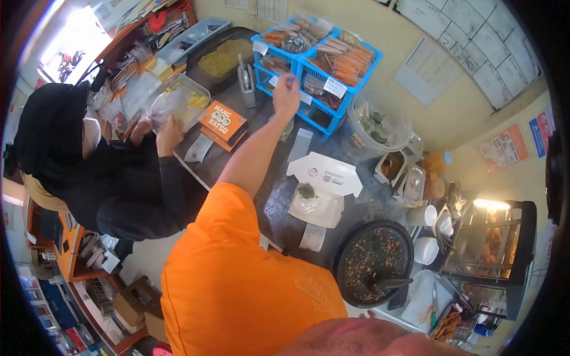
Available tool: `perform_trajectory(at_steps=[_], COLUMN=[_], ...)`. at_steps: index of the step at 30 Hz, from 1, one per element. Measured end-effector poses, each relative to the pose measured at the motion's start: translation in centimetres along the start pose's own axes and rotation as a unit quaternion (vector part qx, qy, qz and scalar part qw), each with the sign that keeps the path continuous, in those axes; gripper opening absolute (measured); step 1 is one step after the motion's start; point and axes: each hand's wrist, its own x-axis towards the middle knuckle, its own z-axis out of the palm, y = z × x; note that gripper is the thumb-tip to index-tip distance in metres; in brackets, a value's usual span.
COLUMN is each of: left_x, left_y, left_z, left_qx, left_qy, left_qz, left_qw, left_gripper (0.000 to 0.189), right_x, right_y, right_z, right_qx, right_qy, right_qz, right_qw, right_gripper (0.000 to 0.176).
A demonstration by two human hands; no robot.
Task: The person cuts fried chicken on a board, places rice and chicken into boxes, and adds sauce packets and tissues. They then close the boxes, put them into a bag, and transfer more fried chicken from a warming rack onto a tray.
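Note:
My left hand (287, 96) reaches out to the front of the stacked blue baskets (325, 123). Its fingers are curled together in a pinch; what they hold, if anything, is too small to make out. Below on the dark counter lies an open white food box (323, 204), its lid folded back, with a clear plastic bag and green leaves (307, 191) inside. Paper slips (313, 237) lie beside the box. A small patch of skin below the dark stone mortar (374, 258) may be my right hand (370, 314); its fingers are mostly hidden.
At left a person in black (119, 160) holds a clear tub (187, 101) with yellow pieces. Orange boxes (223, 123) and a napkin dispenser (246, 83) stand between us. A clear bucket of leaves (377, 127) is at right, a lit glass cabinet (490, 237) farther right.

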Motion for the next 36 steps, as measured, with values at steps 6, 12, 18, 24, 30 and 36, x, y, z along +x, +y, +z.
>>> perform_trajectory(at_steps=[6, 12, 18, 24, 30, 36], left_x=[-2.0, 0.3, 0.6, 0.0, -2.0, -1.9], left_y=[-2.6, -2.9, -3.3, -2.3, -4.5, -6.0], left_z=[-0.6, -0.9, -2.0, -0.5, -0.3, -2.0], left_qx=[0.068, 0.104, 0.133, 0.075, 0.101, 0.097], left_qy=[-0.065, -0.018, -0.149, -0.100, -0.059, -0.065], left_qz=[0.039, 0.061, 0.151, 0.012, -0.033, 0.036], left_qw=[0.995, 0.993, 0.968, 0.992, 0.993, 0.993], left_gripper=[0.020, 0.018, 0.025, 0.022, 0.022, 0.022], right_x=[-0.1, 1.3, 0.7, -0.7, 0.2, 0.5], right_y=[-0.7, 1.7, 2.5, -2.6, -0.3, 1.4], right_z=[-0.1, -0.1, 0.1, -0.2, -0.8, -0.7], right_qx=[-0.012, 0.007, 0.026, -0.019, 0.018, 0.061], right_qy=[-0.046, -0.026, -0.015, -0.036, -0.033, -0.043], right_qz=[0.046, 0.050, 0.046, 0.061, 0.078, 0.071], right_qw=[0.998, 0.998, 0.998, 0.997, 0.996, 0.995], right_gripper=[0.047, 0.047, 0.046, 0.049, 0.049, 0.047])
